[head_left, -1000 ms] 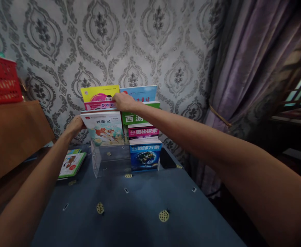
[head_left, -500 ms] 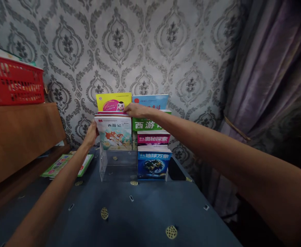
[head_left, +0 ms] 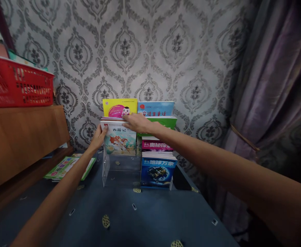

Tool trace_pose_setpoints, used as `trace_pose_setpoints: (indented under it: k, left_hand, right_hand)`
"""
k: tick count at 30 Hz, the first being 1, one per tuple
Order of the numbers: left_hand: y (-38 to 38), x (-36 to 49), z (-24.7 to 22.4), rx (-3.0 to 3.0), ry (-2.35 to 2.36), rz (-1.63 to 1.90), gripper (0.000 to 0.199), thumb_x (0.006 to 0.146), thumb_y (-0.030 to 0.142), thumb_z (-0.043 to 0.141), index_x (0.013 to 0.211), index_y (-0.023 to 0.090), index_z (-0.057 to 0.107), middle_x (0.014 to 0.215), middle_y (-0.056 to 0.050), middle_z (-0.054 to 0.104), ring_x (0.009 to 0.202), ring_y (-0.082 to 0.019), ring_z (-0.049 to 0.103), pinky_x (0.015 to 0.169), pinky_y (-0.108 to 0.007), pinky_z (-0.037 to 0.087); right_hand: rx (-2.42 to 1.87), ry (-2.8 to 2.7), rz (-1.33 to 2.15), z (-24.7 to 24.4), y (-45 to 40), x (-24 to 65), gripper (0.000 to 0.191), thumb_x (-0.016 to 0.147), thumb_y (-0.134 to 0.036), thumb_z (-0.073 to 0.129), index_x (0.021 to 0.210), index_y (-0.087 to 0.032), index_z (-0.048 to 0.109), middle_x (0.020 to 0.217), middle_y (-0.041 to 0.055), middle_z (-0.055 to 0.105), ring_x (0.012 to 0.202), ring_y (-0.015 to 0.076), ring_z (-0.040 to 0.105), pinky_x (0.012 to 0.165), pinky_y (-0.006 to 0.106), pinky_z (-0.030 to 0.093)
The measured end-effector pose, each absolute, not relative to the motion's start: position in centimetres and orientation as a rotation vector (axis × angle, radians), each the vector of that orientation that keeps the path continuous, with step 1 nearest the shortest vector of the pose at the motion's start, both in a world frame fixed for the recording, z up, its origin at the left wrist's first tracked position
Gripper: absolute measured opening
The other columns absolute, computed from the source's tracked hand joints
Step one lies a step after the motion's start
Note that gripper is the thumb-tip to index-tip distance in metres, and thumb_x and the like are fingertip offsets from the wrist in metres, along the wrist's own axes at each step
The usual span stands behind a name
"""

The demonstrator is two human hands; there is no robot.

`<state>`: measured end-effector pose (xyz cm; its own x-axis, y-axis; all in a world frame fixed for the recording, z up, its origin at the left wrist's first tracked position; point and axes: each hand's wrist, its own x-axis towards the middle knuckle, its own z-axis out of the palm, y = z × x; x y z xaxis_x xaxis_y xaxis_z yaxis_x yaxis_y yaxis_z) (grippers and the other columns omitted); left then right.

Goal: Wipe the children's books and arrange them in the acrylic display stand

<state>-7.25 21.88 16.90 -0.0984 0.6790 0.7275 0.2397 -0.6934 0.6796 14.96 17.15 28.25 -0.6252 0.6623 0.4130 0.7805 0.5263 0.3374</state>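
Observation:
A clear acrylic display rack stands on the table with books in two columns. In its left column is a small stack of children's books, the front one a storybook with a fox-like figure on its pale cover. My left hand is closed on the stack's left edge, thumb on the front cover. Across the top edge lies my right hand, its fingers pinching the books near the upper right corner. Behind them rises a yellow book. The right column holds a light blue book, a green book partly covered by my right hand, a magenta book and a blue earth book.
More books lie flat at the left on the dark blue tablecloth. A red basket sits on a wooden cabinet beyond them. Patterned wallpaper backs the table; a purple curtain hangs at the right.
The view has shifted, so the rack appears slightly lower and farther right. My left thumb now shows on the front cover, and my right hand has come a little forward over the top edge.

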Motion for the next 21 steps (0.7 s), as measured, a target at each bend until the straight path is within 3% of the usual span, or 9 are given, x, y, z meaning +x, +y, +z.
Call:
trace_pose_setpoints:
  k: [4, 9, 16, 21]
  left_hand:
    - [21.4, -6.7, 17.5, 1.953, 1.152, 1.869, 0.05, 0.09, 0.062, 0.052, 0.116, 0.02, 0.052, 0.109, -0.009, 0.066, 0.106, -0.026, 0.062, 0.096, -0.038, 0.046]
    - [21.3, -6.6, 17.7, 1.935, 1.26, 1.815, 0.048, 0.088, 0.059, 0.057, 0.115, 0.019, 0.05, 0.102, -0.01, 0.066, 0.107, -0.03, 0.062, 0.098, -0.041, 0.046]
    - [21.7, -7.5, 17.5, 1.915, 0.965, 1.759, 0.058, 0.085, 0.065, 0.057, 0.12, 0.018, 0.057, 0.114, -0.01, 0.068, 0.112, -0.027, 0.062, 0.099, -0.038, 0.048]
    - [22.3, -8.0, 17.4, 1.749, 0.892, 1.576, 0.069, 0.075, 0.075, 0.061, 0.109, 0.015, 0.066, 0.098, -0.009, 0.075, 0.096, -0.028, 0.069, 0.083, -0.036, 0.056]
  right_hand:
    - [-1.147, -2.519, -0.849, 26.8, 17.5, 13.6, 0.032, 0.099, -0.02, 0.038, 0.125, -0.012, 0.054, 0.119, 0.0204, 0.068, 0.11, 0.0327, 0.063, 0.088, 0.046, 0.047]
    - [-1.138, -2.546, -0.896, 26.5, 16.9, 12.3, 0.04, 0.092, -0.006, 0.038, 0.13, -0.012, 0.049, 0.122, 0.0198, 0.066, 0.113, 0.0316, 0.061, 0.086, 0.041, 0.048]
    - [-1.163, -2.545, -0.735, 26.9, 17.5, 12.9, 0.031, 0.1, -0.024, 0.038, 0.128, -0.021, 0.05, 0.121, 0.0153, 0.067, 0.103, 0.0291, 0.065, 0.075, 0.037, 0.049]
    - [-1.202, -2.412, -0.671, 26.6, 16.8, 14.5, 0.032, 0.098, -0.027, 0.046, 0.127, -0.016, 0.051, 0.123, 0.0163, 0.065, 0.105, 0.0289, 0.063, 0.079, 0.036, 0.047]
